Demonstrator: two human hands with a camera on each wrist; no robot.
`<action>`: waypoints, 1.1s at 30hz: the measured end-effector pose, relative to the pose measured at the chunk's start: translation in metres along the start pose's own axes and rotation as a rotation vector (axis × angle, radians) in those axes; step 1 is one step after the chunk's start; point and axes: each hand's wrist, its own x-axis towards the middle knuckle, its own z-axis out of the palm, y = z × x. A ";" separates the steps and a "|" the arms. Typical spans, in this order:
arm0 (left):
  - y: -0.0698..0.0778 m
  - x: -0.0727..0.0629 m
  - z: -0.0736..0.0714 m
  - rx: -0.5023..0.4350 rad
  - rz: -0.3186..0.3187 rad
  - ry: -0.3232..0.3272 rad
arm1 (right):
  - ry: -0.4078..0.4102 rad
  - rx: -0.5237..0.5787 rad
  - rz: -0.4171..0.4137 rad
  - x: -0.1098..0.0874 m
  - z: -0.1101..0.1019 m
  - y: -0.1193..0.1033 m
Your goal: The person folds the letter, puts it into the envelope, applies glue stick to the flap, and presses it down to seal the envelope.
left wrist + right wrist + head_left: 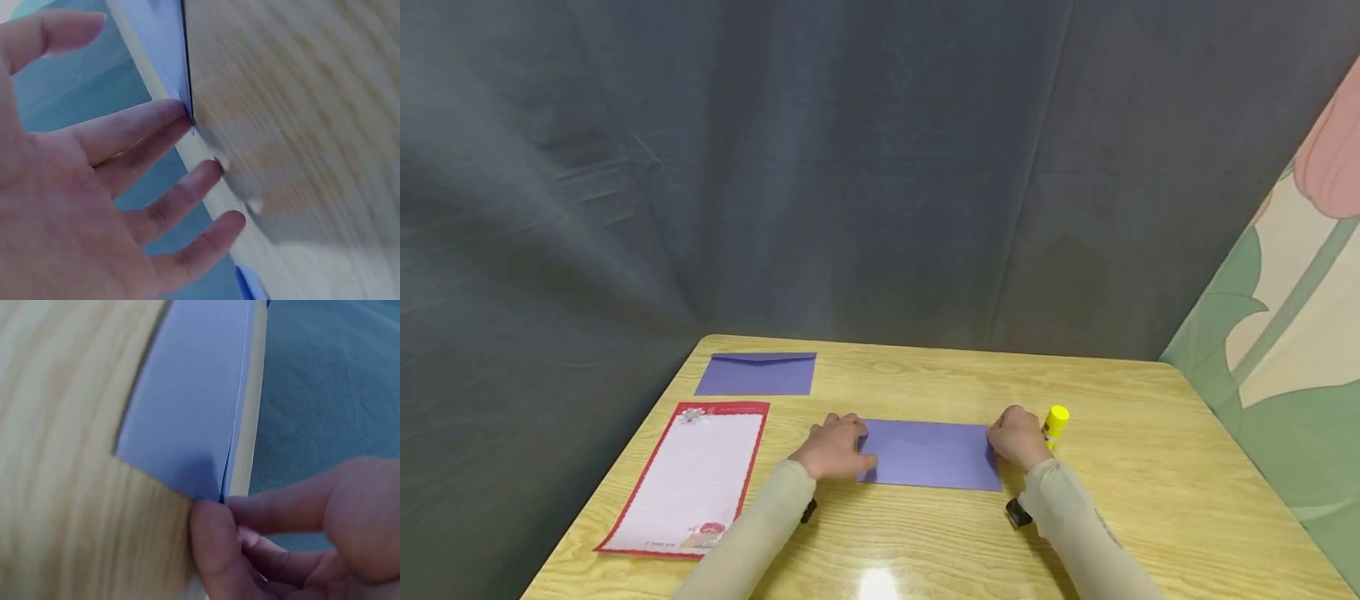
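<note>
A purple envelope (928, 454) lies flat near the middle of the wooden table. My left hand (835, 447) is at its left end, and its fingers look fairly straight. In the left wrist view the index fingertip of that hand (94, 162) touches the envelope's edge (164, 53), while the thumb stands apart. At the other end, my right hand (1018, 435) pinches the far right corner between thumb and finger. The right wrist view shows this right hand (281, 534) close to a thin gap along the edge of the envelope (190, 394).
Just beyond my right hand stands a yellow glue stick (1057, 419). A second purple envelope (756, 377) lies at the back left, its flap slightly raised. Nearer on the left is a red-bordered letter sheet (696, 475). Dark cloth (880, 183) hangs behind the table (1157, 467).
</note>
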 end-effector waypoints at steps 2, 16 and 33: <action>-0.006 0.002 -0.003 -0.074 -0.002 0.004 | 0.000 -0.002 -0.005 -0.001 0.000 0.000; -0.016 0.002 -0.007 -0.136 0.075 0.090 | 0.081 -0.126 -0.193 -0.028 0.004 -0.009; 0.029 -0.022 0.010 0.151 0.014 0.050 | 0.147 -0.460 -0.476 -0.051 0.051 -0.036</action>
